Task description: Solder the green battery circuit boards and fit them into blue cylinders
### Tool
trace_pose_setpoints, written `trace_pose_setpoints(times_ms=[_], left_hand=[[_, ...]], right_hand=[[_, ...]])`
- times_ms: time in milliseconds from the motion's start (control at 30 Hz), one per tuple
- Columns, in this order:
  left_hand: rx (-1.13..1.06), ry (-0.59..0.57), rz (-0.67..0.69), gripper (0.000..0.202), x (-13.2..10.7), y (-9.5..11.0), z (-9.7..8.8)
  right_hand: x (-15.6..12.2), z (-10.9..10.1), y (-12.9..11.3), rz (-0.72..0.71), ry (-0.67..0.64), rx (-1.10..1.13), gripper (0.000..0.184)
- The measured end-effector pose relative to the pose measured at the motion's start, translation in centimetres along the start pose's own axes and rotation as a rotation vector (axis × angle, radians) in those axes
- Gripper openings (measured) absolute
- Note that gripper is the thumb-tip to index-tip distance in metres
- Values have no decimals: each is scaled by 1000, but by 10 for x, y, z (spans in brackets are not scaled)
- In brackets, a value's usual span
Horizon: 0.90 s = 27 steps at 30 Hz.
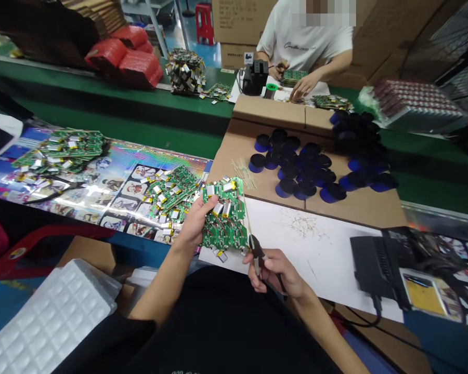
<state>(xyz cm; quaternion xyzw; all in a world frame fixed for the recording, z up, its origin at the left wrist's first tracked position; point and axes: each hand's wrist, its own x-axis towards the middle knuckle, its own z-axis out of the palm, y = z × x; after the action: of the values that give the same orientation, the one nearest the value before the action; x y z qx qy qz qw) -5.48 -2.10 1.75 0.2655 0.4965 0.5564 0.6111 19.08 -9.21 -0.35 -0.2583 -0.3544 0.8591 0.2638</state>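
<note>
My left hand (195, 221) grips a bunch of green circuit boards (224, 223) wired to small silver pouch batteries. My right hand (275, 270) is shut on black-handled side cutters (258, 254), whose jaws sit at the lower right edge of the bunch. A loose pouch battery (220, 255) lies on the white sheet (315, 249) just below the boards. To the left of my left hand, a heap of similar boards (171, 195) rests on a printed mat (117, 192), and another heap (60, 153) lies farther left.
Several black spools with blue rims (296, 171) and a bundle of thin wires (244, 174) stand on cardboard (359, 208). A black device (378, 265) sits at right. Across the table, a co-worker (304, 47) handles boards. White foam (50, 317) lies at lower left.
</note>
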Motion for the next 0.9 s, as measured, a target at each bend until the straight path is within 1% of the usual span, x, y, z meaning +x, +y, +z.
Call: trace_pose_setpoints(times_ms=[67, 133, 233, 300, 400, 467, 533, 600, 667, 700, 767, 800, 833, 900], left_hand=[[-12, 79, 37, 55, 0, 5, -6], [20, 138, 89, 53, 0, 10, -17], [137, 149, 132, 51, 0, 15, -35], [254, 136, 164, 46, 3, 14, -42], [471, 99, 265, 39, 13, 10, -41], [582, 107, 340, 40, 22, 7, -35], [690, 140, 391, 42, 32, 5, -29], [844, 178, 429, 40, 40, 2, -24], [1016, 200, 472, 40, 44, 1, -23], [1083, 211, 490, 44, 45, 1, -24], [1159, 223, 507, 54, 47, 5, -33], [1173, 228, 514, 56, 49, 10, -41], [1182, 236, 525, 56, 51, 17, -51], [1223, 262, 542, 51, 60, 34, -76]], right_hand=[[4, -7, -11, -8, 47, -136, 50], [11, -16, -31, -9, 157, -396, 48], [27, -27, -70, 13, 354, -886, 39], [43, -30, -94, 43, 440, -1193, 35], [69, -31, -121, 136, 515, -1529, 36], [82, -31, -131, 188, 539, -1653, 39], [89, -31, -137, 207, 550, -1703, 40], [91, -31, -137, 186, 568, -1701, 40], [87, -29, -131, 125, 580, -1626, 40], [83, -27, -124, 81, 575, -1556, 40], [75, -22, -107, 1, 495, -1358, 43], [71, -19, -97, -26, 442, -1265, 44], [66, -17, -87, -31, 388, -1189, 45], [59, -16, -68, -26, 341, -1073, 48]])
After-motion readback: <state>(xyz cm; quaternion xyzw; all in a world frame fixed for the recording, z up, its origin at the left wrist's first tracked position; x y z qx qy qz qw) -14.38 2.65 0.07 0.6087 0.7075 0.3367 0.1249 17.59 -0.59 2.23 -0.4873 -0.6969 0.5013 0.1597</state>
